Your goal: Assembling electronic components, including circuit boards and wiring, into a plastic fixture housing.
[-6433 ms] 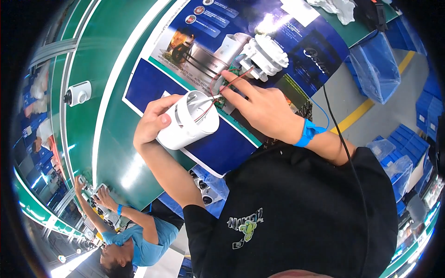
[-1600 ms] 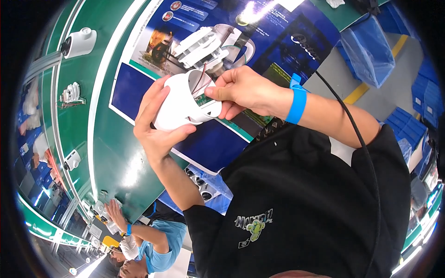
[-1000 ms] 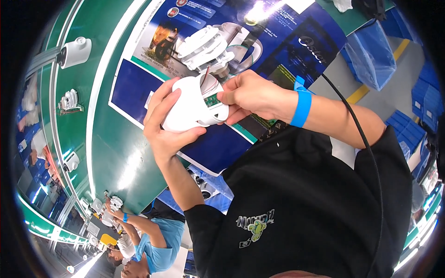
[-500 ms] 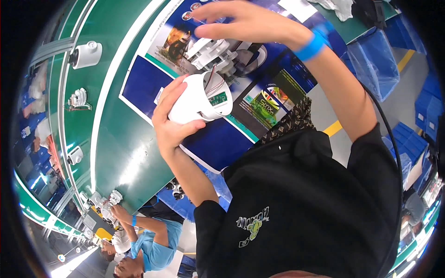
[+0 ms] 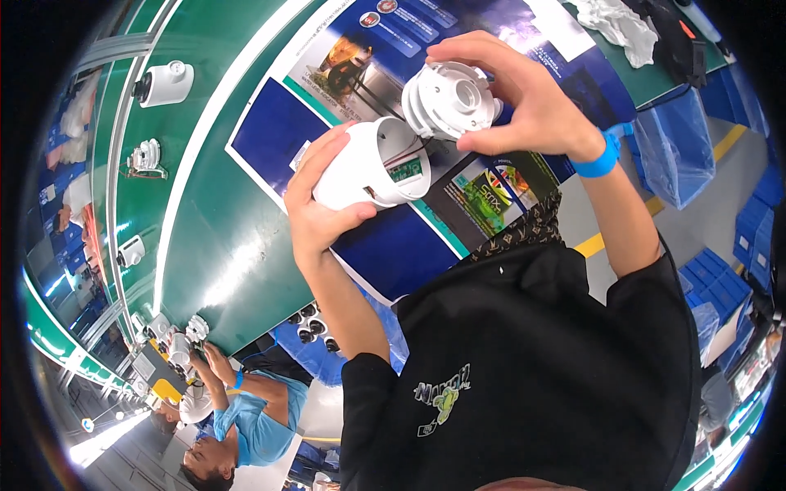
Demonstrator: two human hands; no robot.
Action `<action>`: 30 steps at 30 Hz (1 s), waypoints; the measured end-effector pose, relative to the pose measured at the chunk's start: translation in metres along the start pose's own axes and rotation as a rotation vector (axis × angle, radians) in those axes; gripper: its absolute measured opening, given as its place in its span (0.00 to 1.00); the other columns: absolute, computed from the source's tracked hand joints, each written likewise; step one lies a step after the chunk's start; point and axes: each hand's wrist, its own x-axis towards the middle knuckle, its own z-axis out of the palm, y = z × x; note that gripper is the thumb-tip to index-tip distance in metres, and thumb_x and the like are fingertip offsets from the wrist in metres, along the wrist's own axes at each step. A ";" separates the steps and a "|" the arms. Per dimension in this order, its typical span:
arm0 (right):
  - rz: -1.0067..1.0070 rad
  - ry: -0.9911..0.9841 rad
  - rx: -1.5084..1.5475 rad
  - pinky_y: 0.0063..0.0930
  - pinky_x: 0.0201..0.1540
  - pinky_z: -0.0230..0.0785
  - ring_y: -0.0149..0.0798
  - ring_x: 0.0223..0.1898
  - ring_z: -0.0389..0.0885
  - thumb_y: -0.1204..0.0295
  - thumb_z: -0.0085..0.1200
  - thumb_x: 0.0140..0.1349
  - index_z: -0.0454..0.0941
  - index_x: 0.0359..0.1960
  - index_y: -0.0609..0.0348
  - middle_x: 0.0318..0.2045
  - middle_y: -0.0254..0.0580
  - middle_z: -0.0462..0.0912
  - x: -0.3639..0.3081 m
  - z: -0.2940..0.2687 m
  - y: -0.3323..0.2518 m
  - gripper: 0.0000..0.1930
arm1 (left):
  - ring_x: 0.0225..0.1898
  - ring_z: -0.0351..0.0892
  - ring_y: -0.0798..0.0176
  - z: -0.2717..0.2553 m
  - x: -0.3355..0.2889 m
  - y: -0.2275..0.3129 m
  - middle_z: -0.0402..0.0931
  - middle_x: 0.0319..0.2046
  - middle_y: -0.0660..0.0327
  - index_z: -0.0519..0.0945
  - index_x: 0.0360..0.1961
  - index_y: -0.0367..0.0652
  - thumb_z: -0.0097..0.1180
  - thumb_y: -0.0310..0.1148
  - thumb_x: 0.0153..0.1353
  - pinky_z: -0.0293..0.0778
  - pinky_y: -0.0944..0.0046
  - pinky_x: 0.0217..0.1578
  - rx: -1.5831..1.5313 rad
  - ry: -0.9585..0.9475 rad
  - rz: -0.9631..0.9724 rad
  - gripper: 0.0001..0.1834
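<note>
A white cylindrical plastic housing [image 5: 348,176] lies tilted in my left hand [image 5: 309,209], whose fingers and thumb wrap round it. Its mouth faces right, showing a green circuit board [image 5: 407,171] and thin dark wires [image 5: 407,150]. Just above and right of that mouth, my right hand [image 5: 536,106] grips a white ringed plastic part [image 5: 446,102] with a round hub. The two pieces are close together, and the wires run from the housing toward the ringed part; I cannot tell whether they join it.
Below my hands, a printed blue sheet [image 5: 270,135] covers part of the green table [image 5: 221,245]. White units [image 5: 168,85] and a ringed part [image 5: 146,158] stand at the left. A co-worker [image 5: 254,417] handles parts at lower left. Blue bins [image 5: 716,262] and crumpled white plastic [image 5: 622,29] are at right.
My right hand has come down from above the ringed part and closed on it, lifting it beside the housing's mouth. My left hand still holds the housing, slightly further right in view.
</note>
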 end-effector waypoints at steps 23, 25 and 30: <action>-0.396 -0.075 -0.031 0.40 0.60 0.59 0.49 0.57 0.64 0.72 0.55 0.40 0.65 0.59 0.63 0.52 0.50 0.63 0.010 0.057 -0.004 0.36 | 0.53 0.74 0.48 -0.010 -0.003 -0.015 0.75 0.49 0.41 0.77 0.50 0.30 0.74 0.53 0.35 0.68 0.53 0.54 -0.294 -0.023 -0.089 0.45; -0.307 -0.112 -0.115 0.41 0.60 0.59 0.51 0.58 0.63 0.73 0.59 0.40 0.67 0.57 0.62 0.52 0.50 0.64 0.007 0.060 -0.004 0.35 | 0.52 0.75 0.48 -0.008 0.000 -0.017 0.75 0.49 0.42 0.77 0.50 0.30 0.73 0.54 0.36 0.68 0.54 0.53 -0.264 -0.066 -0.057 0.44; -0.445 -0.111 -0.214 0.44 0.63 0.56 0.53 0.61 0.62 0.78 0.63 0.39 0.65 0.60 0.56 0.57 0.45 0.64 0.012 0.056 -0.006 0.39 | 0.51 0.76 0.51 -0.007 0.001 -0.016 0.76 0.49 0.43 0.77 0.49 0.29 0.74 0.51 0.35 0.70 0.56 0.52 -0.300 -0.069 -0.111 0.44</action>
